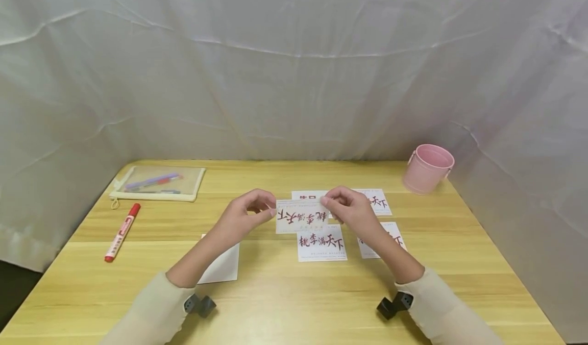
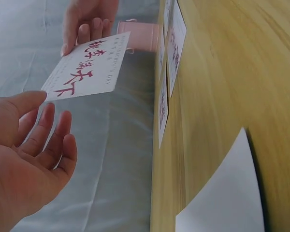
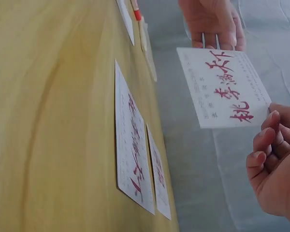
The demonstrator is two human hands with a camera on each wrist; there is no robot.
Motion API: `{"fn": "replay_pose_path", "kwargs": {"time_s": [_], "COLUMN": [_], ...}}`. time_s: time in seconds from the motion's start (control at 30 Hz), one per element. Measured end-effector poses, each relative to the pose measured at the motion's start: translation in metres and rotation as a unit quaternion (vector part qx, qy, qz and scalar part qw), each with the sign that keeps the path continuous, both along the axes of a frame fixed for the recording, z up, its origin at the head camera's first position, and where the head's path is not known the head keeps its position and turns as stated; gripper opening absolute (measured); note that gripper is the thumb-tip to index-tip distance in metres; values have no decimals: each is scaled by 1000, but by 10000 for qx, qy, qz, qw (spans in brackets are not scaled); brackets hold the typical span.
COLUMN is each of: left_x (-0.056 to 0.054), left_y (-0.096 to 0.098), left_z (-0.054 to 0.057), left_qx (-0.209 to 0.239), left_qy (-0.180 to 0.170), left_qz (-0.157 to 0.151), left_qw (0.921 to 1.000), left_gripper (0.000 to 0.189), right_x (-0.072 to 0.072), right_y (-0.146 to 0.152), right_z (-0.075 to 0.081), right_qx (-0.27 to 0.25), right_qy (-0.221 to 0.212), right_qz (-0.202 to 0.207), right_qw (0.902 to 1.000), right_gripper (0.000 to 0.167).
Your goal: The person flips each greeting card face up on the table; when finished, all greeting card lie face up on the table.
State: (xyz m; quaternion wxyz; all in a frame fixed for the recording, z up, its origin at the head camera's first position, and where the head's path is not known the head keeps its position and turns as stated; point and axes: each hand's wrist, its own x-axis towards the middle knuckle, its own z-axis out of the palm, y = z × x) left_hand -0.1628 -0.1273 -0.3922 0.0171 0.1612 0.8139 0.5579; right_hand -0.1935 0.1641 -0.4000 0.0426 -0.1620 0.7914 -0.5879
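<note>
A white card (image 1: pixel 301 217) with dark red Chinese characters is held up above the table between both hands. My left hand (image 1: pixel 248 215) pinches one corner, its thumb and fingertips at the card's edge. At the opposite corner, my right hand (image 1: pixel 352 211) pinches it too, with the other fingers curled beneath, as the right wrist view shows. The printing appears upside down in the head view. Below the held card lies a similar card (image 1: pixel 322 250) flat on the table. More of them, a back right card (image 1: pixel 380 202) and a front right card (image 1: pixel 392 232), are partly hidden by the right hand and forearm.
A blank white sheet or stack (image 1: pixel 225 266) lies by the left forearm. Farther left are a red marker (image 1: pixel 122 232) and a clear zip pouch (image 1: pixel 190 181) with pens inside. A pink bucket (image 1: pixel 423 174) stands at the table's back right. Grey cloth (image 1: pixel 294 100) hangs around the table.
</note>
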Motion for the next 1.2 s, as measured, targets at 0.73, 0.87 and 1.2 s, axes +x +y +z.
{"fn": "replay_pose_path", "kwargs": {"time_s": [0.73,0.87,1.2], "left_x": [12,12,2], "left_y": [20,19,3], "left_z": [-1,0,6], "left_qx": [294,260,1012], "left_qy": [-506,-471,-123], "left_qz": [-495,-478,301], "left_qw": [9971,9974,9943], "left_gripper": [23,27,40], "right_x": [30,31,19], "right_y": [-28,-27,-21], "right_z": [7,7,11], "right_qx": [1190,1082,-1440], "right_qy": [1695,1420,-93], "right_qz": [1490,1309,-122], "right_qw": [9669,9752,9895], "right_gripper": [33,29,33]}}
